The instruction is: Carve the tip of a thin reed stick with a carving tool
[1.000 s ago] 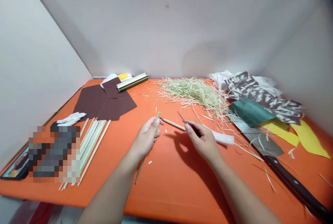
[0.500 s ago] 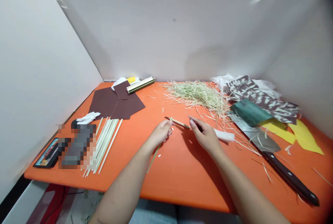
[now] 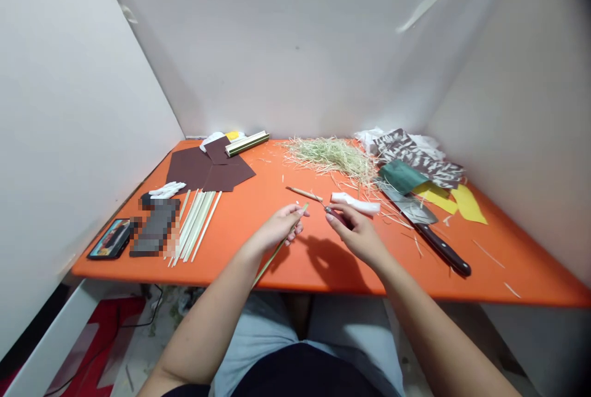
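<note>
My left hand [image 3: 279, 228] is closed around a thin bamboo strip [image 3: 272, 258], whose tip pokes out past the thumb and whose long end slants down toward the table's front edge. Close by on the right, my right hand [image 3: 355, 231] grips a dark red handle of a thin-pointed tool [image 3: 336, 215]; its slim metal point faces the left hand, apart from the strip. Just beyond both hands lies a slender wooden-handled tool [image 3: 307, 194] with a dark tip. A white wrapped piece [image 3: 355, 203] rests behind the right hand.
More bamboo strips [image 3: 198, 224] lie at left beside a dark, blurred-out object [image 3: 154, 231] and a phone-like screen [image 3: 111, 239]. Brown sheets [image 3: 189, 166] and a split bamboo piece [image 3: 248, 144] lie behind. Shavings [image 3: 332, 156] are heaped at the back; a cleaver [image 3: 443, 248] lies right.
The view has tilted downward, showing my lap. My left hand still holds the strip, now more raised at its tip. My right hand has drawn nearer with the tool.
</note>
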